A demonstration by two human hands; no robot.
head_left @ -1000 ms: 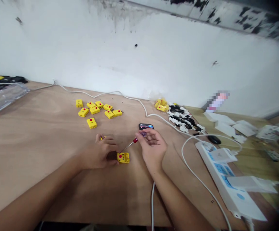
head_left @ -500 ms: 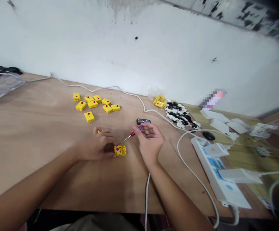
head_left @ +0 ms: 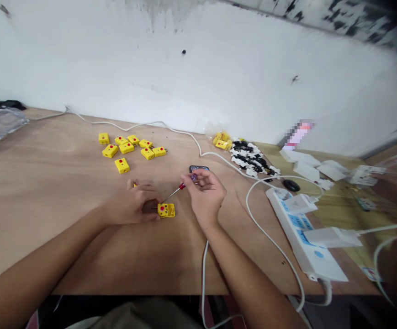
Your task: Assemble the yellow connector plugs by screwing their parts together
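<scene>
My left hand (head_left: 131,203) rests on the table, thumb and fingers closed on the pin end of a small yellow plug (head_left: 168,210). The plug lies with its inside facing up and shows a red dot and small dark spots. In my right hand (head_left: 207,196) is a screwdriver (head_left: 182,186) with a red and purple handle, pinched in the fingers. Its thin shaft slants down to the left, and the tip reaches the plug's upper left corner beside my left fingers. A bit of another yellow piece (head_left: 135,185) peeks out behind my left fingers, mostly hidden.
Several yellow plugs (head_left: 126,147) lie farther back on the table. A phone (head_left: 199,168) sits behind my right hand. To the right are a bag of yellow parts (head_left: 221,140), black-and-white parts (head_left: 249,157), and a power strip (head_left: 308,242) with white cables.
The whole view has shifted slightly, so everything appears a little farther left. Both hands keep their hold, with the screwdriver tip still at the plug.
</scene>
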